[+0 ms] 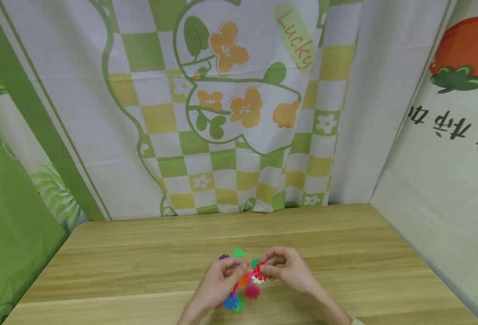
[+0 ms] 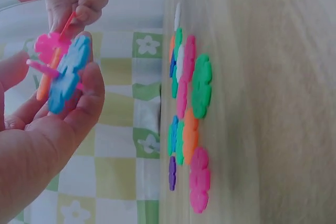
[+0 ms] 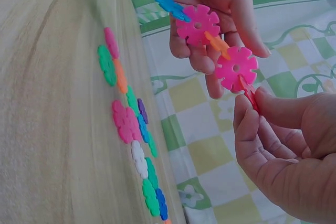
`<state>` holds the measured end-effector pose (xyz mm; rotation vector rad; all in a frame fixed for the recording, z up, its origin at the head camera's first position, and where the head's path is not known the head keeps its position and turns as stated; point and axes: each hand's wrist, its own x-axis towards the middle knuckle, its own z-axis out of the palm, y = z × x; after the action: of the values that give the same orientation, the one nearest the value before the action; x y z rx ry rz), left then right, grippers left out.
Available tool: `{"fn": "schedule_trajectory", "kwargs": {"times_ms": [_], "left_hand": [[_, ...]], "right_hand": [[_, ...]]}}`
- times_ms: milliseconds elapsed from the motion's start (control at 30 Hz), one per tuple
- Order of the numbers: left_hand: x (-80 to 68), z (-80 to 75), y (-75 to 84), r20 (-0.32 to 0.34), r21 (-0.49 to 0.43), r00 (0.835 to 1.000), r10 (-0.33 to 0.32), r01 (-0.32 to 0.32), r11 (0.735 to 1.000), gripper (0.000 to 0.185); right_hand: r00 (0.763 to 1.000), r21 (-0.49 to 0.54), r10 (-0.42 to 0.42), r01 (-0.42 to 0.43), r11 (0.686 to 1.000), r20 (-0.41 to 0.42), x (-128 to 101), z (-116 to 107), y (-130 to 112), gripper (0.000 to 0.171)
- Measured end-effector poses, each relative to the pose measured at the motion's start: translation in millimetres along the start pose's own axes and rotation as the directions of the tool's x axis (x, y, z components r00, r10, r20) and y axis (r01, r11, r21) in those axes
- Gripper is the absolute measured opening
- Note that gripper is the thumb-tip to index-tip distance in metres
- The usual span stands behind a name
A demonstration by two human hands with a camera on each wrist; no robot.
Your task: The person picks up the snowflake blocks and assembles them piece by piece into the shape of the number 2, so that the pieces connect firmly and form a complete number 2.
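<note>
A short chain of slotted plastic snowflake discs is held up over the table between both hands. It runs from a blue disc [image 2: 69, 74] through a pink disc [image 3: 191, 31], an orange disc [image 3: 216, 44] and a second pink disc [image 3: 228, 77] to a red disc [image 3: 252, 98]. My left hand [image 1: 218, 280] holds the chain near its blue end, fingers curled behind the discs. At the other end, my right hand [image 1: 289, 269] pinches the red disc between thumb and forefinger, against a slot of the second pink one.
Loose discs lie on the wooden table [image 1: 141, 262] below the hands, among them a green disc [image 2: 201, 85], a white disc [image 3: 139, 159] and a purple disc [image 2: 172, 173]. A patterned curtain [image 1: 231, 158] hangs behind the table's far edge.
</note>
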<state>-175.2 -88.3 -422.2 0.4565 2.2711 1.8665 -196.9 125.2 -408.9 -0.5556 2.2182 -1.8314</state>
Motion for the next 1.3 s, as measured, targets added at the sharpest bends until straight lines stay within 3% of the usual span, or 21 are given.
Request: {"fn": "schedule_trajectory", "kwargs": {"times_ms": [133, 333, 567, 800, 1067, 1300], "left_hand": [[-0.4, 5.9, -2.2, -0.008, 0.020, 1.000, 0.029, -0.029, 0.999, 0.029], [-2.8, 10.5, -1.7, 0.030, 0.007, 0.998, 0.060, -0.060, 0.998, 0.024], [-5.2, 7.7, -3.7, 0.043, -0.020, 0.999, 0.031, -0.031, 0.999, 0.028], [-4.2, 1.7, -3.9, 0.031, 0.008, 0.999, 0.017, -0.017, 1.000, 0.030], [-5.2, -6.4, -0.6, 0.030, -0.025, 1.000, 0.009, -0.008, 1.000, 0.032], [-6.6, -9.6, -0.1, 0.038, -0.036, 0.999, -0.001, 0.002, 0.999, 0.036]], "right_hand": [[1.000, 0.010, -0.007, 0.007, 1.000, 0.028, -0.9, 1.5, 2.4, 0.017], [0.998, 0.047, 0.010, -0.013, 0.999, 0.061, -2.2, 4.2, 2.9, 0.019], [0.999, 0.028, 0.002, -0.003, 1.000, 0.046, 0.3, 9.1, 2.3, 0.017], [0.999, 0.054, 0.035, -0.036, 0.998, 0.010, 1.8, 7.1, 5.8, 0.025], [0.993, -0.087, 0.086, -0.079, 0.993, 0.077, 10.8, 13.1, 19.8, 0.011], [0.988, -0.171, 0.132, -0.116, 0.978, 0.086, 15.6, 21.2, 23.4, 0.018]]}}
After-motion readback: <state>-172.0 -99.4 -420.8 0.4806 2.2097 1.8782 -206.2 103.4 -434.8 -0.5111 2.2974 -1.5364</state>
